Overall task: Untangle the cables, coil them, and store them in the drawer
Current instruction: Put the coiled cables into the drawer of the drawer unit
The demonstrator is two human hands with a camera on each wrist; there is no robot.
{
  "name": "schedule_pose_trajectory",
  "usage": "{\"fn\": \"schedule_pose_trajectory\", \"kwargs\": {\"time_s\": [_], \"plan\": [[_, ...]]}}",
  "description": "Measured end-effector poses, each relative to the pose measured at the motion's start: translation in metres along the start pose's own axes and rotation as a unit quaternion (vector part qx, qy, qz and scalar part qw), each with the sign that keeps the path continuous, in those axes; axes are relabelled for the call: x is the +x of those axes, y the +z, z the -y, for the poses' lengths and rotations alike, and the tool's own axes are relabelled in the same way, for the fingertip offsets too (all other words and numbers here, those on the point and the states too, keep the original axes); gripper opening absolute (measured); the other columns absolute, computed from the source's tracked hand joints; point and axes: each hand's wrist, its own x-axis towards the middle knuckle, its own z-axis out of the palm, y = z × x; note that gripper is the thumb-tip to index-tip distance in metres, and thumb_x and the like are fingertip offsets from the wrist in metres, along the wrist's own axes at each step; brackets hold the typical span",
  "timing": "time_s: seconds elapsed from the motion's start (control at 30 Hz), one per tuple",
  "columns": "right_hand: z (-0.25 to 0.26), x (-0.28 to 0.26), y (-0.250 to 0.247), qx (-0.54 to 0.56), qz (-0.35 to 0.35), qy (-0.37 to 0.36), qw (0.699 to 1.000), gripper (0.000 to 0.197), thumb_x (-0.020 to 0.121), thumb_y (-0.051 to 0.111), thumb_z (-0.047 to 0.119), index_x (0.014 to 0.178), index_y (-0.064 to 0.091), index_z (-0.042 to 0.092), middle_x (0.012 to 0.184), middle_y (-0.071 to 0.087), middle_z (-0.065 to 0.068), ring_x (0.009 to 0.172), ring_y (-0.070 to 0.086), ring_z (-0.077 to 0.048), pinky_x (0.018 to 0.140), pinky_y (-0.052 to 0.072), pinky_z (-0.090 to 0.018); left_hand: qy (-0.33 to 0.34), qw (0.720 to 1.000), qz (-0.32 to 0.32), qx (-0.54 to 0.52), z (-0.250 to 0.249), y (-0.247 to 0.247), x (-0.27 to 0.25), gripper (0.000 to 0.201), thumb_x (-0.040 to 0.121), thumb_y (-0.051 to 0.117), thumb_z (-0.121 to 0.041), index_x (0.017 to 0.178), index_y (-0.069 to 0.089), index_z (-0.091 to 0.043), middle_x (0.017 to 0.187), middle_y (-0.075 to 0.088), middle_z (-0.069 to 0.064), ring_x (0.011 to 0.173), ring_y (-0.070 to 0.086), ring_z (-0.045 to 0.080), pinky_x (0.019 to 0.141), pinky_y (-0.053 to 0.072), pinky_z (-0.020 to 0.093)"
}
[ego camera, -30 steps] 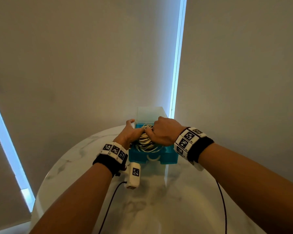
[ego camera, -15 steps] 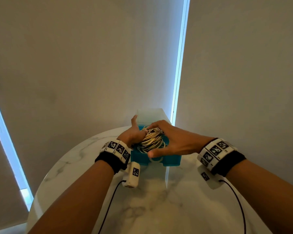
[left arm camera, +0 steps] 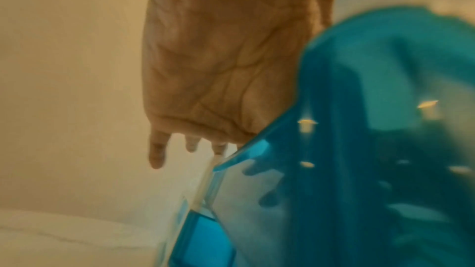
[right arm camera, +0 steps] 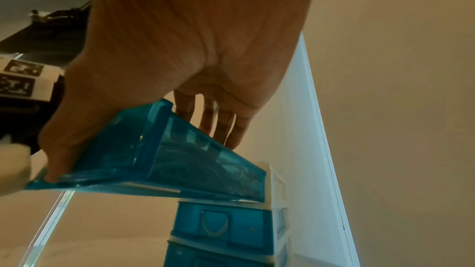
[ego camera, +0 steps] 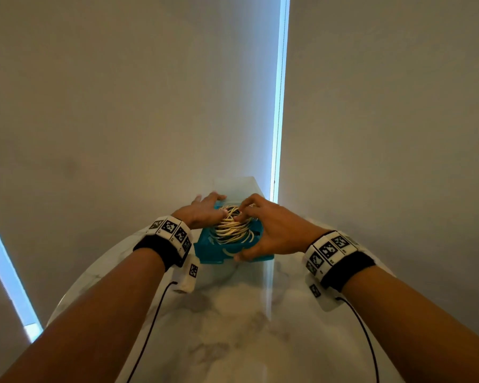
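Note:
A coil of pale cables lies in the pulled-out blue drawer of a small drawer unit at the table's far edge. My left hand rests against the drawer's left wall, fingers stretched toward its far corner; the left wrist view shows its palm beside the blue wall. My right hand spans the drawer from the right. Its thumb lies on the drawer front and its fingertips press on the coil. In the right wrist view its fingers reach over the drawer.
The round marble table stretches toward me. Black camera leads trail from both wrists over it. The unit's lower blue drawers are closed. Grey blinds with a bright gap stand right behind the unit.
My right hand has slid off the top of the coil to the drawer's right side, thumb now on the drawer front. The left hand's fingers have stretched out along the far left rim.

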Motion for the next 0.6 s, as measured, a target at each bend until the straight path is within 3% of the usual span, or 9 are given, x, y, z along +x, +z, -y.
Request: {"fn": "schedule_pose_trajectory", "kwargs": {"time_s": [0.1, 0.17, 0.27, 0.33, 0.43, 0.47, 0.53, 0.6], "plan": [[-0.003, 0.003, 0.003, 0.002, -0.01, 0.022, 1.0, 0.084, 0.063, 0.087, 0.077, 0.134, 0.069, 0.035, 0.157, 0.037, 0.014, 0.145, 0.035, -0.017, 0.121, 0.037, -0.044, 0.028, 0.999, -0.018, -0.043, 0.001, -0.003, -0.003, 0.057, 0.106, 0.056, -0.046, 0.158, 0.039, -0.031, 0.158, 0.047, 0.017, 0.139, 0.052, 0.035, 0.118, 0.045, 0.052], [-0.007, 0.001, 0.0, 0.003, -0.013, 0.05, 0.999, 0.082, 0.064, 0.088, 0.076, 0.135, 0.069, 0.039, 0.161, 0.035, 0.014, 0.151, 0.025, -0.017, 0.126, 0.027, -0.049, 0.035, 0.999, -0.029, -0.022, 0.0, -0.004, -0.002, 0.055, 0.106, 0.056, -0.045, 0.157, 0.041, -0.031, 0.155, 0.053, 0.014, 0.137, 0.052, 0.034, 0.117, 0.045, 0.05], [-0.013, -0.005, -0.001, 0.044, -0.001, 0.084, 0.995, 0.077, 0.068, 0.092, 0.065, 0.136, 0.069, 0.039, 0.164, 0.031, 0.014, 0.153, 0.02, -0.016, 0.126, 0.02, -0.047, 0.036, 0.995, -0.064, 0.062, -0.003, -0.005, 0.002, 0.052, 0.104, 0.053, -0.051, 0.152, 0.047, -0.032, 0.157, 0.05, 0.011, 0.142, 0.041, 0.035, 0.117, 0.039, 0.055], [-0.014, -0.006, 0.001, 0.071, 0.009, 0.077, 0.994, 0.073, 0.07, 0.094, 0.059, 0.136, 0.068, 0.038, 0.165, 0.03, 0.015, 0.152, 0.023, -0.016, 0.126, 0.02, -0.042, 0.048, 0.989, -0.102, 0.099, -0.01, -0.01, 0.005, 0.048, 0.104, 0.049, -0.06, 0.141, 0.054, -0.03, 0.154, 0.05, 0.008, 0.142, 0.04, 0.034, 0.114, 0.039, 0.055], [-0.016, -0.008, 0.005, 0.136, 0.025, 0.089, 0.986, 0.073, 0.074, 0.095, 0.048, 0.138, 0.063, 0.038, 0.154, 0.049, 0.012, 0.138, 0.048, -0.014, 0.122, 0.039, -0.037, 0.052, 0.986, -0.11, 0.11, -0.016, -0.014, 0.022, 0.048, 0.104, 0.043, -0.065, 0.135, 0.056, -0.03, 0.153, 0.052, 0.008, 0.143, 0.041, 0.033, 0.112, 0.04, 0.054], [-0.017, -0.008, 0.005, 0.147, 0.029, 0.096, 0.984, 0.072, 0.075, 0.095, 0.045, 0.139, 0.063, 0.038, 0.15, 0.055, 0.011, 0.132, 0.054, -0.013, 0.118, 0.044, -0.033, 0.051, 0.989, -0.086, 0.113, -0.016, -0.013, 0.029, 0.051, 0.104, 0.042, -0.067, 0.142, 0.052, -0.034, 0.159, 0.048, 0.007, 0.148, 0.038, 0.034, 0.116, 0.037, 0.055], [-0.019, -0.009, 0.002, 0.141, 0.029, 0.093, 0.985, 0.069, 0.076, 0.095, 0.045, 0.137, 0.064, 0.038, 0.142, 0.061, 0.011, 0.125, 0.06, -0.011, 0.114, 0.048, -0.031, 0.072, 0.99, -0.023, 0.117, -0.011, -0.004, 0.045, 0.066, 0.105, 0.032, -0.07, 0.163, 0.032, -0.038, 0.175, 0.026, 0.006, 0.162, 0.019, 0.032, 0.129, 0.018, 0.053], [-0.021, -0.008, -0.004, 0.13, 0.027, 0.084, 0.988, 0.065, 0.076, 0.094, 0.045, 0.134, 0.066, 0.038, 0.138, 0.062, 0.011, 0.122, 0.06, -0.009, 0.113, 0.049, -0.034, 0.1, 0.988, 0.0, 0.121, -0.007, 0.003, 0.053, 0.066, 0.112, 0.023, -0.061, 0.171, 0.016, -0.03, 0.179, 0.01, 0.009, 0.166, 0.004, 0.028, 0.131, -0.001, 0.041]]}}
